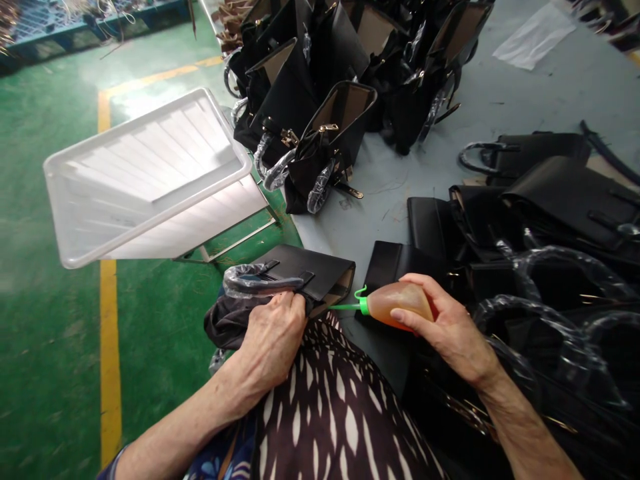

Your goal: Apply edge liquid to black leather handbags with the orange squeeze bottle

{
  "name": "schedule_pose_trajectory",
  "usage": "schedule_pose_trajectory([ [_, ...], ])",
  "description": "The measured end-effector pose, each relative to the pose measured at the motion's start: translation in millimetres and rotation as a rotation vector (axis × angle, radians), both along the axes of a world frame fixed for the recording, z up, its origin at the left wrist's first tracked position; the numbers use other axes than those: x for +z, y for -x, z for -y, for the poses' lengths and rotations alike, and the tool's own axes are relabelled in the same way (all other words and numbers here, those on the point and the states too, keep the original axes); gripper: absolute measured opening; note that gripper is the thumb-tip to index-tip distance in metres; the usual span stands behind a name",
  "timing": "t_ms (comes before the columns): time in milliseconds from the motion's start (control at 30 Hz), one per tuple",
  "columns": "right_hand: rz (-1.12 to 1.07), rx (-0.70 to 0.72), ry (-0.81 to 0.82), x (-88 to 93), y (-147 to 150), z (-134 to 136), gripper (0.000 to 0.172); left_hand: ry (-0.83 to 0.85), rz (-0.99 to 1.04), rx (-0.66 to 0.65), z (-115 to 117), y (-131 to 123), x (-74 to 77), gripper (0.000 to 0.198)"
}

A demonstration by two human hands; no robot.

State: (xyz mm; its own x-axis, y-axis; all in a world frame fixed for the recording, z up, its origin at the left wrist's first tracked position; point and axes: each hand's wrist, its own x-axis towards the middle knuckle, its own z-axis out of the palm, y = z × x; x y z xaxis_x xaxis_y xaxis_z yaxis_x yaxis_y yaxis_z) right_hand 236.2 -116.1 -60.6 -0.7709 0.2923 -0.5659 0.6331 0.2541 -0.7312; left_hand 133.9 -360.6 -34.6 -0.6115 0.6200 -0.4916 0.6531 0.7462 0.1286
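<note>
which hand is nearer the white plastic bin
Left: the left hand grips a black bag, below and right of the white plastic bin in the picture; the right hand, holding a squeeze bottle, is farther right.

Bare left hand (275,339), bare right hand (445,323), dark brown garment (327,400) with cream leaf-shaped spots (352,430), navy sleeve (115,465) (only its edge showing), blue patterned cloth (244,448)

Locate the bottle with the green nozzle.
In the head view, the bottle is just right of centre, gripped in the right hand, its green nozzle pointing left toward the bag held by the left hand.
</note>
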Motion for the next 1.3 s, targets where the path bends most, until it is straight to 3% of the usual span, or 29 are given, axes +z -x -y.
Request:
schedule_pose_trajectory([
  [533, -0.025, -0.031, 0.119, 11.4, 3, 11, 0.051, -0.019, -0.002, -0.056, 2, 7, 1.5, 0.017],
  [900, -0.043, -0.105, 0.194, 4.2, 1, 25, 0.05, 0.015, 0.062, 0.036, -3, 15, 8.3, 0.012],
  [1300, -0.048, -0.109, 0.265, 11.6, 4, 30, 0.051, -0.074, 0.071, 0.012, 3, 23, 13.4, 0.014],
])
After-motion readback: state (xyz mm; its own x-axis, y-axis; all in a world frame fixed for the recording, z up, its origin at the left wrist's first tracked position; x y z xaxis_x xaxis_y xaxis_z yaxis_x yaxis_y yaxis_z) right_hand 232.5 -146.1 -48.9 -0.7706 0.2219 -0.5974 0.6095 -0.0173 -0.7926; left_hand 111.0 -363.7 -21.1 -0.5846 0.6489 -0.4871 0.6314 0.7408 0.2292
